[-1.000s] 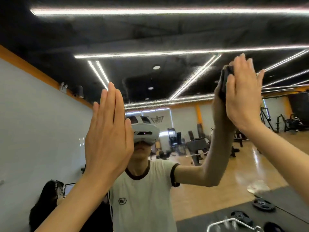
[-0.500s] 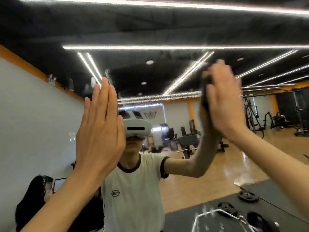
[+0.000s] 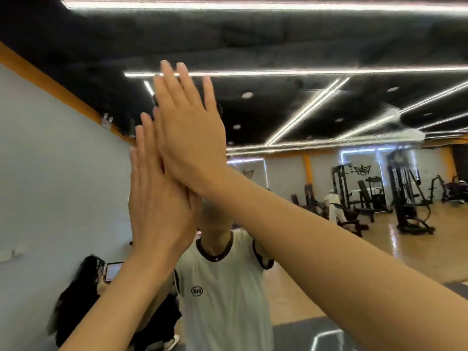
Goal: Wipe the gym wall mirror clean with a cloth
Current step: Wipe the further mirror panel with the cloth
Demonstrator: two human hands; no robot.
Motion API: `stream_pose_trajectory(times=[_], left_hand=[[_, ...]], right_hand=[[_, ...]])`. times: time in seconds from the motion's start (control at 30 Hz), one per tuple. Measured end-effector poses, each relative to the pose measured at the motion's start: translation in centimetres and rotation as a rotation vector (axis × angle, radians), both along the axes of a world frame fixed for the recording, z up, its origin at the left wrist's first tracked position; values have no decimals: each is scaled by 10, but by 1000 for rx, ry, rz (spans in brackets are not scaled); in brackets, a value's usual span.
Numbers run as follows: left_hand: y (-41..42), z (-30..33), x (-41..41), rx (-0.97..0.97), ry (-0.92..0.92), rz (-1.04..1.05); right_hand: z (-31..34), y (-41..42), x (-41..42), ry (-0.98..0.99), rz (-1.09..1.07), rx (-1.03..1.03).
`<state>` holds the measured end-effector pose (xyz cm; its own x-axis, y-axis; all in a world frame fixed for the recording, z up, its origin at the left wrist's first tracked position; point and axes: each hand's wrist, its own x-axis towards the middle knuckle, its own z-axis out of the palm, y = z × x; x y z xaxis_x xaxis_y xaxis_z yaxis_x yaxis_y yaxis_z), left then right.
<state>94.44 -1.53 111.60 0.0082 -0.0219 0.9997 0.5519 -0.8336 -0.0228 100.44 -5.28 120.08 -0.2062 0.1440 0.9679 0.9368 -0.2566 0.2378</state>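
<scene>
Pressing flat against the large glass gym wall mirror (image 3: 329,249), both hands are raised high at the left-centre of the view, fingers straight and together. The left hand (image 3: 157,198) sits lower and nearer, palm on the glass; the right hand (image 3: 187,138) lies just above it and overlaps its fingertips, the right forearm crossing in from the lower right. Neither hand is curled round anything. The wiping cloth cannot be seen here; if it is in use it is hidden under the right palm, and I cannot tell.

The mirror fills the whole view ahead, showing the reflected person in a white sleeveless shirt with dark trim (image 3: 222,295), a seated person with long dark hair (image 3: 76,300) at lower left, black weight machines (image 3: 405,198) far right, and white ceiling light strips (image 3: 278,72).

As a judgement: the mirror is rigid, smooth, slippery and breakable, fixed to the wall, so it is nothing to grasp, only to bear against evenly. A cloth should be light, soft and limp, liable to bunch or slide out from under a flat palm; spreading it wide beneath the fingers and the heel of the hand, with moderate even pressure, would keep it in place, while the other hand steadies lightly without smearing wiped glass.
</scene>
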Motion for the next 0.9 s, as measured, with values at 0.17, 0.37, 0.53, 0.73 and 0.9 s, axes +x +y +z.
stream_pose_trajectory(times=[0.17,0.37,0.53,0.73,0.9], left_hand=[[2,-1,2,36,16,121],[5,-4,2,46,73,99],[8,-5,1,53,86,84],[7,-5,1,54,67,63],[5,-5,0,67,76,91]], right_hand=[[9,-16,50,-29,28,63],[-7,-69,158,367,53,265],[-6,-40,101,405,93,344],[-3,-8,48,-70,51,75],[-32,-74,172,215,127,173]])
